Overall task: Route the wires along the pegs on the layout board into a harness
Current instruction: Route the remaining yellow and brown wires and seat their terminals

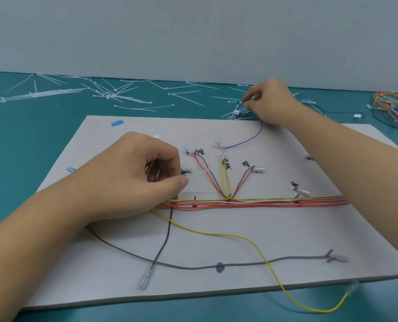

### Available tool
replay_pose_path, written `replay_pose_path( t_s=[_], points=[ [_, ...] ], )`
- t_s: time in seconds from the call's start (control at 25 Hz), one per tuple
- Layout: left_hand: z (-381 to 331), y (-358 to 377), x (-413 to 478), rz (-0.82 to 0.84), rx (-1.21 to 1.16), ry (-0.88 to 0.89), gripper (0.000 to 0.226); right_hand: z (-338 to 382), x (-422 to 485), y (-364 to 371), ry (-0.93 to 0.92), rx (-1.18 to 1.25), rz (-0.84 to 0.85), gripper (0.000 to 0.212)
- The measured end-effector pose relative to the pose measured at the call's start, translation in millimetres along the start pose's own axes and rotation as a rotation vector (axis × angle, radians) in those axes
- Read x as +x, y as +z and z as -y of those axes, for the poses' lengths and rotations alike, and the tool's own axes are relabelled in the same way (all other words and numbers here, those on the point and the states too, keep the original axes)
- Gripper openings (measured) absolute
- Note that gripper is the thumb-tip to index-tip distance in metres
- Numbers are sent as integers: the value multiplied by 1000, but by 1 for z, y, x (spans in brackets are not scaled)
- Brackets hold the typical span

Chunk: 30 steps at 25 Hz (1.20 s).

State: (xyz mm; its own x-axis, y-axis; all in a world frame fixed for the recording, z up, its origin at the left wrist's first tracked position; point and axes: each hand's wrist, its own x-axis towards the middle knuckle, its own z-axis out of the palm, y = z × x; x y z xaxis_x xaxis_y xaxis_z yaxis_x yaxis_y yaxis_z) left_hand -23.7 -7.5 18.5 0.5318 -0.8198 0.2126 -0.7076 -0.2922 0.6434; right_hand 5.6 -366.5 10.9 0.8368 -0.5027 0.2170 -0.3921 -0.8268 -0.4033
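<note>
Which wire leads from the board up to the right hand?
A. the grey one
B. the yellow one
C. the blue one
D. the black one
C: the blue wire curves from a terminal on the board up to the right hand at the far edge.

Teal table bears the layout board, scattered cable ties and tangled wires.

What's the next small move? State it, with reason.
Probably draw the right hand back over the layout board and lay the blue wire toward the main bundle. It arcs loose from its terminal to the far edge, where that hand pinches it; the left hand grips the bundle's end.
</note>
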Motion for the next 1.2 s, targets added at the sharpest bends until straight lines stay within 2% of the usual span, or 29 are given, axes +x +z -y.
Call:
replay_pose_path(
  t_s=[0.12, 0.44, 0.64, 0.88, 0.96, 1.04, 1.2],
  points=[
    [1, 1, 0, 8, -2, -6, 17, 7, 7, 13, 3, 84, -20, 15],
    [2, 1, 0, 14, -9, -23, 17, 12, 14, 20, 105, 93, 12, 9],
    [1, 1, 0, 11, -15, -34, 16, 11, 14, 15, 57, 8, 45, 8],
    [-1, 1, 0, 4, -11, -34, 17, 9, -6, -27, 53, -78, -182, 11],
    [-3, 2, 0, -2, 14, -25, 18, 14, -24, -44, 44, -40, -178, 11],
    [-5, 1, -1, -73, 24, -14, 18, 27, -53, -59, 8, 12, -91, 14],
    [-7, -3, 2, -426, 39, 0, 10, 61, -118, -80, -158, 116, 70, 22]
  ],
)
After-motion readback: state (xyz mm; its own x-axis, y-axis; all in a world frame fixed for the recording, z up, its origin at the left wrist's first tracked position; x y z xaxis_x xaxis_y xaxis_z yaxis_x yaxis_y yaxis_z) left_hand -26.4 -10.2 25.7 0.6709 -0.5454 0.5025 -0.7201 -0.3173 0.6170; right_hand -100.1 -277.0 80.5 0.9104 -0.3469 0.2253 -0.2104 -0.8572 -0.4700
